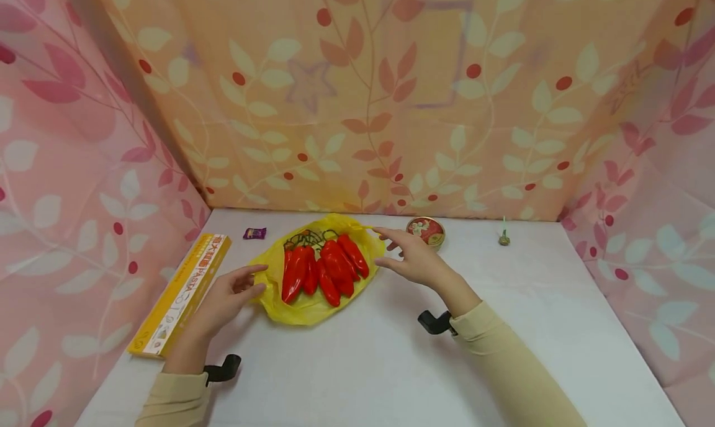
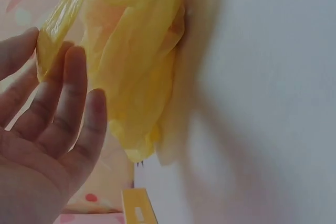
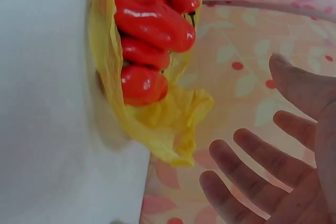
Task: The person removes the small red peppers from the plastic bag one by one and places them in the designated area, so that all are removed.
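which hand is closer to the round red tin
Right. The right hand is just in front of the round red tin; the left hand is farther off, across the yellow bag.

On the white-covered desk (image 1: 324, 377), a long yellow-and-white box of pasta (image 1: 180, 295) lies aslant along the left side, "PASTA" printed on its face, with a small purple wrapped packet (image 1: 255, 233) just beyond its far end. Toward the back edge, right of centre, sits a round red tin (image 1: 427, 229) with a gold rim, and farther right, well apart, a little greenish object (image 1: 504, 238) too small to identify. Behind hangs a peach leaf-print cloth (image 1: 357, 154), flanked by pink leaf-print cloths (image 1: 61, 197) on both sides.
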The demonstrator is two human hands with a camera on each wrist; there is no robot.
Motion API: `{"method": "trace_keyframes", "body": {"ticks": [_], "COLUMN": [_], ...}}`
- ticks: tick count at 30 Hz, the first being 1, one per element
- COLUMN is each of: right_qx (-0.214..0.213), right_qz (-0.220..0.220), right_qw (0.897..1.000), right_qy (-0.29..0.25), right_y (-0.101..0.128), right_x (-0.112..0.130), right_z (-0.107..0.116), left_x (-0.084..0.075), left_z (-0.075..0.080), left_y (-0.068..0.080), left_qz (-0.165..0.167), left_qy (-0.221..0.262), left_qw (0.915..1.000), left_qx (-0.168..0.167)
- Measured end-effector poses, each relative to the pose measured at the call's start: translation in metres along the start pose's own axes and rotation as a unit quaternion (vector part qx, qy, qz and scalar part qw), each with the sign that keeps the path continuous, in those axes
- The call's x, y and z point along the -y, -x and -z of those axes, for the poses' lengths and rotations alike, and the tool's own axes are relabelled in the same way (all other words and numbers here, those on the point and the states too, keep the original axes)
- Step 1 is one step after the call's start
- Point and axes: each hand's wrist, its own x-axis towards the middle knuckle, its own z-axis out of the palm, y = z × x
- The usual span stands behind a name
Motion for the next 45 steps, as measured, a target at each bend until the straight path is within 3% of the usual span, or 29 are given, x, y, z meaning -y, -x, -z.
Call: {"method": "trace_keyframes", "body": {"ticks": [6,14,25,34,39,45], "right_qx": [0.016,0.008,0.013,0.007,-0.005,-0.017], "right_qz": [-0.021,-0.034,-0.104,-0.121,-0.110,-0.089], "right_qw": [0.999,0.997,0.994,0.989,0.991,0.996], "right_qy": [-0.035,-0.070,-0.029,0.087,0.074,0.000], "right_y": [-0.015,-0.042,-0.068,-0.071,-0.070,-0.065], "right_x": [0.005,0.012,0.018,0.030,0.034,0.034], "right_z": [-0.028,-0.058,-0.092,-0.108,-0.110,-0.100], "left_x": [0.005,0.005,-0.002,-0.004,0.000,0.002], "left_z": [-0.007,-0.008,-0.006,-0.013,-0.012,-0.011], "left_y": [0.007,0.002,0.004,-0.001,-0.001,-0.001], "left_qz": [0.007,-0.013,0.013,0.005,0.008,0.007], "left_qy": [-0.001,0.001,0.009,0.017,0.013,0.023], "left_qw": [0.9998,0.9995,0.9995,0.9996,0.9996,0.9994], "left_qx": [-0.017,-0.028,-0.029,-0.024,-0.022,-0.026]}}
